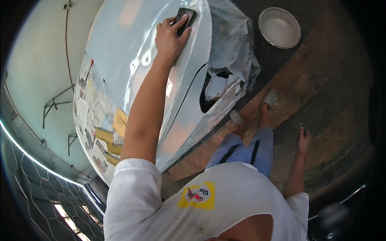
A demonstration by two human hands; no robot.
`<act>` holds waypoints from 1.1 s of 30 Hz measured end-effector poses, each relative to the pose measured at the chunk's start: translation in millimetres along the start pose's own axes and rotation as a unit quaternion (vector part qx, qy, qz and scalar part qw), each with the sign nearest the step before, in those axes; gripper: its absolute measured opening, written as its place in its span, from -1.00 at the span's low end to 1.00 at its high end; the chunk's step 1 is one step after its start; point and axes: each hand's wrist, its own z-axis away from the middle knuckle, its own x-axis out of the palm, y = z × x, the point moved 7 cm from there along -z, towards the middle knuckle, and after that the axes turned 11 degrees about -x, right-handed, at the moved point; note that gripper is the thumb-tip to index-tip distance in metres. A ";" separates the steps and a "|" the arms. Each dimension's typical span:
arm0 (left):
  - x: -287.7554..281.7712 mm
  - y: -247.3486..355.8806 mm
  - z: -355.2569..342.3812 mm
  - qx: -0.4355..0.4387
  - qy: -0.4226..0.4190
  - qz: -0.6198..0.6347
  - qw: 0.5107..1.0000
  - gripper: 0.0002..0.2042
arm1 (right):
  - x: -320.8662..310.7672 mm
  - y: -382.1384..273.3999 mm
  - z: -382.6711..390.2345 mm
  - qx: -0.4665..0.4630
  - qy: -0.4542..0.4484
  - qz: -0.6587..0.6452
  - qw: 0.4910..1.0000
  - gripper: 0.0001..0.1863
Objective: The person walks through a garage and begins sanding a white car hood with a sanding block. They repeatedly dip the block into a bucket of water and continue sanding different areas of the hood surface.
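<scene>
Head view: a dark block [190, 13] is held by the left hand [171, 43] on a pale, glossy car body panel [146, 28], near the panel's far edge, just beside a clear plastic sheet [231, 34]. The fingers of that hand are parted over the block, and it is gripped between them and the thumb; by this spread, pressure is presumably shared across the block and its face is kept on the curved surface. The right hand [304, 143] hangs low, well apart from the panel, and is curled around a small dark object [305, 133], which cannot be identified; the arm is seemingly lowered because only one hand is needed at the panel.

Newspaper [91, 130] is laid over the near left part of the car, probably as a shield for what lies beneath. By the plastic sheet, the front opening appears to be covered for the same reason. A round bowl [277, 12] is set on the floor [297, 80] beyond the sheet, perhaps to be within a short step.

Counted: one block, one small object, one bowl and one plastic sheet; four yellowish pieces [120, 122] on the newspaper; two clogs [271, 97] and two wall brackets [54, 105]. Newspaper sheets overlap and cannot be counted.
</scene>
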 end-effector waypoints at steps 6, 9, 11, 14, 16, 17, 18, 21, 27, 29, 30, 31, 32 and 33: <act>-65.4 -51.5 241.7 0.033 -0.055 -0.030 0.997 -0.40 | 0.3 36.4 64.4 0.034 0.021 -0.015 0.999 -0.18; -95.3 -93.6 332.7 0.058 -0.078 -0.039 0.995 -0.39 | 11.3 64.1 95.5 0.062 0.019 -0.005 0.998 -0.20; -94.9 -94.0 319.2 0.060 -0.065 -0.023 0.996 -0.39 | 14.0 82.8 112.7 0.083 0.004 0.004 0.997 -0.20; -91.0 -76.4 254.2 0.107 -0.068 -0.004 0.992 -0.44 | 40.2 97.3 125.5 0.097 -0.007 0.012 0.995 -0.19; -90.4 -70.1 215.1 0.075 -0.029 0.033 0.996 -0.51 | 58.1 85.9 137.6 0.074 -0.034 0.010 0.997 -0.17; -86.6 -75.6 212.6 0.050 -0.042 0.036 0.997 -0.51 | 63.8 76.7 143.7 0.069 -0.052 0.041 0.995 -0.16; -86.8 -79.7 225.5 0.038 -0.041 0.042 0.998 -0.51 | 67.1 66.0 148.5 0.066 -0.065 0.071 0.993 -0.15; -101.2 -107.2 302.6 0.088 -0.072 0.017 0.993 -0.46 | 77.1 46.1 169.1 0.039 -0.035 0.063 0.997 -0.21; -123.6 -167.4 352.1 0.134 -0.077 0.029 0.988 -0.41 | 95.8 67.6 188.2 0.034 -0.016 0.014 0.999 -0.15; -115.4 -146.4 275.6 0.088 -0.042 0.045 0.994 -0.48 | 92.3 74.2 192.9 0.044 -0.038 0.026 0.998 -0.12; -115.2 -133.0 242.2 0.096 -0.003 0.078 0.992 -0.51 | 95.8 84.2 186.3 0.035 -0.034 0.029 0.998 -0.13; -107.1 -130.0 221.7 0.102 -0.006 0.072 0.992 -0.51 | 97.5 91.8 180.7 0.027 -0.029 0.030 0.999 -0.14; -104.5 -127.1 220.3 0.100 -0.006 0.082 0.992 -0.52 | 93.0 97.4 175.6 0.022 -0.005 0.019 1.000 -0.14; -104.2 -129.1 229.6 0.091 -0.015 0.087 0.992 -0.52 | 89.1 106.8 179.1 0.018 0.009 0.013 1.000 -0.15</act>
